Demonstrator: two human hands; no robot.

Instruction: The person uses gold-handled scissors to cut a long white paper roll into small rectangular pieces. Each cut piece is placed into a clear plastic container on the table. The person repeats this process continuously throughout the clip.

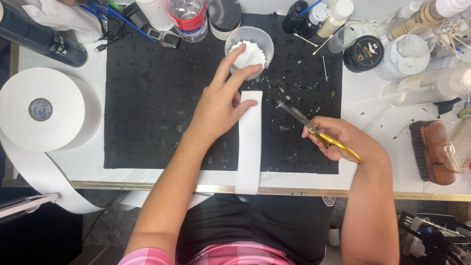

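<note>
The left hand [221, 105] is spread, fingers fanned, its fingertips resting on the top end of a long white paper strip [249, 147] that lies lengthwise on the black rubbery mat [147, 113] and runs down over the near edge of the worktop [378, 181], while the forefinger reaches up to the white cut pieces piled in a small clear plastic cup [251, 41]. The right hand [338, 140] is closed through the loops of a pair of gold-handled scissors [314, 130], blades shut or nearly so, their tip just beside the strip's right edge. As I judge it, the main risk is that tip: it points toward the left fingers, and a quick closing move could nick a fingertip or snag the strip. The strip is pinned at one end only, so a tug could slide it off the front edge. The cup sits touching the reaching finger and looks light enough to tip. Room is tight on the right, where clear bottles [427, 86], a round black jar [364, 53] and a wooden-backed brush [431, 149] crowd the mat's border; a swinging elbow could knock them. The mat's left half is open, with the big white paper roll [41, 108] well apart.
</note>
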